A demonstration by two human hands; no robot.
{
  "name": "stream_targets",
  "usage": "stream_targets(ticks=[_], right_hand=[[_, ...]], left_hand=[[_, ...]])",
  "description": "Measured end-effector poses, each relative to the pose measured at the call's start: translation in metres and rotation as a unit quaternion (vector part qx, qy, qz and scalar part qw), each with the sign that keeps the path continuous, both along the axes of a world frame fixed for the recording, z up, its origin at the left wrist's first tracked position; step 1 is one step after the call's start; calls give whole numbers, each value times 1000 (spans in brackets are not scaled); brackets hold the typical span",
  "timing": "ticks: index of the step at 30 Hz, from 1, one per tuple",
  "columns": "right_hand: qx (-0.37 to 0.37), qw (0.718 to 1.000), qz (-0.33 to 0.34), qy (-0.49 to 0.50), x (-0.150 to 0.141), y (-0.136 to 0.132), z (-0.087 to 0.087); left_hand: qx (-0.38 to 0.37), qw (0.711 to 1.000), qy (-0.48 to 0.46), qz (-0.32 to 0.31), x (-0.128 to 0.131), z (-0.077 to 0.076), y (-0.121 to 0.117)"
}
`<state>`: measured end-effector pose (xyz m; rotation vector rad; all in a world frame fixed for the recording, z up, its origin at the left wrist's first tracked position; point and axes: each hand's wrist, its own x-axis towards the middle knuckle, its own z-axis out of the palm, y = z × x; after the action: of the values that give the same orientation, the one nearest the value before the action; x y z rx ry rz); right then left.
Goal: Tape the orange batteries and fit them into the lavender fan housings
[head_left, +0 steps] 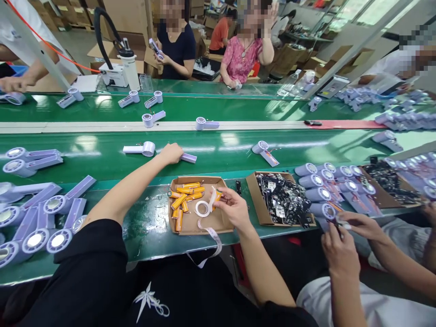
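My left hand [171,153] reaches out over the green belt and closes on a lavender handheld fan part [187,157], whose handle sticks out to the right of the fingers. My right hand [232,205] hovers over a shallow cardboard tray [211,221] and pinches an orange battery [218,195] with a strip of tape on it. A roll of white tape [203,208] lies in the tray beside several orange batteries [183,200]. A loose tail of backing paper [213,243] hangs over the table edge.
More lavender fan parts [41,218] are piled at my left, with others spread along the belt [102,154]. A box of black circuit boards [282,200] sits to the right. A neighbour's hands [344,240] work beside it. Other people sit across the line.
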<state>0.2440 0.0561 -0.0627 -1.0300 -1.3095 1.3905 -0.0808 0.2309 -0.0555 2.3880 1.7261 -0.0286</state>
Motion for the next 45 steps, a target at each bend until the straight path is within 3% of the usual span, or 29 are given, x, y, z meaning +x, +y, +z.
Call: stream_targets(ticks=[4, 7, 10, 14, 17, 22, 33, 38, 42, 44, 45], right_hand=[[110, 994, -9, -8, -14, 56, 32], [149, 987, 11, -59, -37, 113, 44], [146, 977, 49, -147, -62, 160, 37], [151, 958, 73, -232, -83, 190, 19], [191, 925, 80, -319, -88, 197, 12], [250, 815, 122, -509, -89, 199, 12], [251, 711, 215, -620, -86, 195, 13], [277, 613, 279, -685, -96, 198, 19], [256, 602, 301, -694, -96, 200, 38], [256, 631, 285, -674, -86, 185, 51], [261, 660, 265, -652, -77, 169, 57]], left_hand=[[-13, 999, -40, -21, -6, 0, 13], [-26, 996, -80, -27, -8, 1, 20], [-32, 992, -119, -19, -8, 1, 22], [-19, 988, -156, 4, -3, 0, 18], [-8, 985, -173, 16, 3, -1, 16], [-8, 983, -183, 30, 13, -2, 17], [-18, 976, -202, 73, 35, -9, 21], [-28, 975, -208, 72, 42, -6, 22], [-29, 976, -200, 78, 49, 7, 24], [-13, 976, -198, 87, 52, 16, 15], [11, 976, -199, 89, 54, 20, 6]])
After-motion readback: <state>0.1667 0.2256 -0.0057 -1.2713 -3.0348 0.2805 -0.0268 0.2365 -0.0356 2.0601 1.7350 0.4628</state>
